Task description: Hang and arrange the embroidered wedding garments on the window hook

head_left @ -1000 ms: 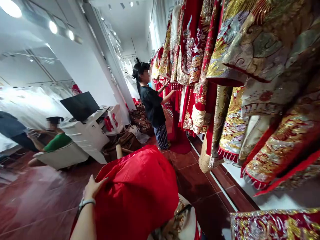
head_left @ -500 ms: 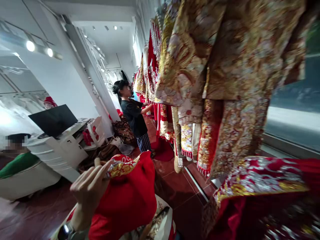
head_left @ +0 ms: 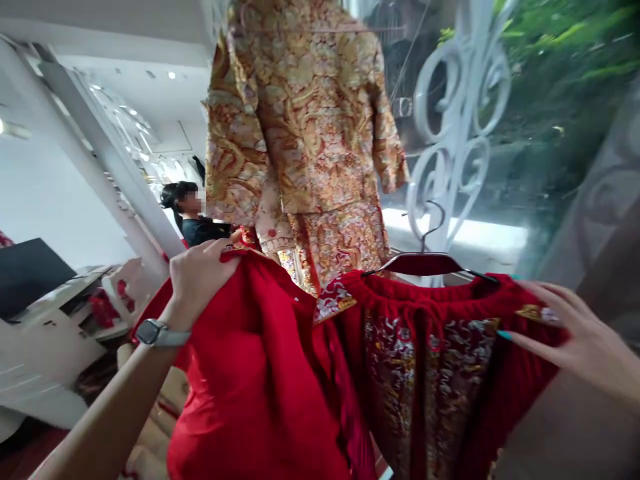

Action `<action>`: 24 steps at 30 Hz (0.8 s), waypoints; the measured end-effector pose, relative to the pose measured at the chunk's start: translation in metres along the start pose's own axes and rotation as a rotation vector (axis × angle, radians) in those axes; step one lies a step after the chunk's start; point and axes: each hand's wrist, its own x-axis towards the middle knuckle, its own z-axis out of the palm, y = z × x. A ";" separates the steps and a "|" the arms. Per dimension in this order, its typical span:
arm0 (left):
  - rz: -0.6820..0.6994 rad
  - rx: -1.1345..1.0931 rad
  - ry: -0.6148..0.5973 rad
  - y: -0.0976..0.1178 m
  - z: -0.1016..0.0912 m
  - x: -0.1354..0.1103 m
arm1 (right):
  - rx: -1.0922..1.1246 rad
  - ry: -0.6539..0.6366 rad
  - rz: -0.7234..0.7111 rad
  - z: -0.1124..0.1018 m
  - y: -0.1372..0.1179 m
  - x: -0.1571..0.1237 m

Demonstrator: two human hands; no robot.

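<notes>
My left hand (head_left: 200, 273), a watch on its wrist, is closed on the upper edge of a plain red garment (head_left: 240, 387); its fingertips are hidden. On the right, my right hand (head_left: 575, 327), with teal nails, grips the side of a red skirt (head_left: 435, 373) near the waist. The skirt has a gathered drawstring waistband and silver and gold embroidery. A dark hanger (head_left: 425, 263) with a metal hook sits at the waistband. Between the two garments shows a small embroidered corner (head_left: 336, 299).
Gold embroidered jackets (head_left: 320, 120) hang ahead. A white scrolled metal frame (head_left: 445, 133) stands before the window at right. Another person (head_left: 193, 217) stands beyond the hanging clothes. A monitor (head_left: 33, 283) and white desk are at left.
The view has swung right. My left hand still holds the red garment, now raised with its plain side showing. My right hand has come into view, holding the skirt on its hanger.
</notes>
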 end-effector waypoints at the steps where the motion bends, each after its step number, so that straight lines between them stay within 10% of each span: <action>1: 0.019 -0.007 -0.001 0.011 0.000 0.001 | -0.006 -0.038 -0.037 0.000 0.005 0.007; 7: 0.120 0.009 -0.104 0.069 0.006 0.017 | 0.107 -0.298 -0.075 0.004 0.014 0.031; 17: 0.149 0.061 -0.242 0.123 0.032 0.025 | 0.279 -0.599 0.056 -0.069 0.028 0.052; 24: 0.178 -0.006 -0.236 0.154 -0.002 0.008 | 0.293 -0.509 0.021 -0.055 -0.002 0.027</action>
